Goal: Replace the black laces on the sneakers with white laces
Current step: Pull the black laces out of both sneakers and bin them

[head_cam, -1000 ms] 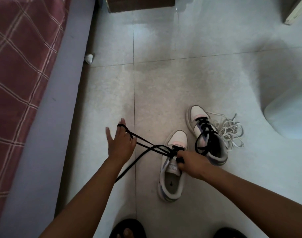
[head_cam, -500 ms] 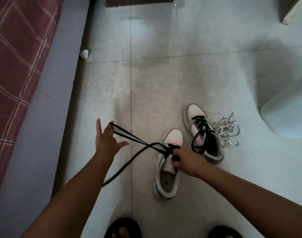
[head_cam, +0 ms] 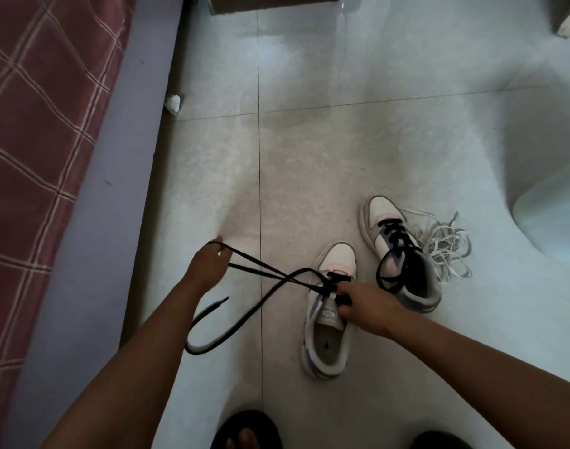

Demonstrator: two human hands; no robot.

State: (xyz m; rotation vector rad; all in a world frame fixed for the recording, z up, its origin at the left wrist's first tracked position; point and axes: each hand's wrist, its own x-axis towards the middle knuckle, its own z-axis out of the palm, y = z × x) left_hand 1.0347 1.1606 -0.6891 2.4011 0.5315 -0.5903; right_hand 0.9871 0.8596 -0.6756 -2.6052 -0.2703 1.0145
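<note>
Pale tiled floor [head_cam: 342, 140] fills most of the head view, with grout lines crossing at about 11 o'clock of centre.

- 9 o'clock edge: bed with red checked cover [head_cam: 34, 124] and a grey-violet side panel running down the left side.
- Small white crumpled scrap [head_cam: 173, 103] on the floor against the bed, at 11 o'clock.
- Left hand [head_cam: 209, 264] at 7 o'clock of centre, raised off the floor. Black lace [head_cam: 277, 278] loops over its fingertips; fingers bent round the loop, drawing it out taut toward 9 o'clock. One loose end of the lace curls down to the floor beside the left forearm, tip pointing to 2 o'clock.
- Near sneaker [head_cam: 329, 319], white and grey, stands on the floor at 5 o'clock of centre, toe toward 12 o'clock. Lace remains threaded only in the eyelets nearest the toe.
- Right hand [head_cam: 364, 303] rests on that sneaker's tongue; fingers curled, pinching the lace and tongue at the eyelets.
- Second sneaker [head_cam: 403, 254] at 4 o'clock, just beyond the right hand, fully laced in black, its ends loose.
- White laces [head_cam: 445, 247] in a loose tangle touching the second sneaker's far side.
- 3 o'clock edge: pale rounded object [head_cam: 555, 215], identity unclear.
- 6 o'clock edge: two dark sandals [head_cam: 244, 429], toes showing in the left one.
</note>
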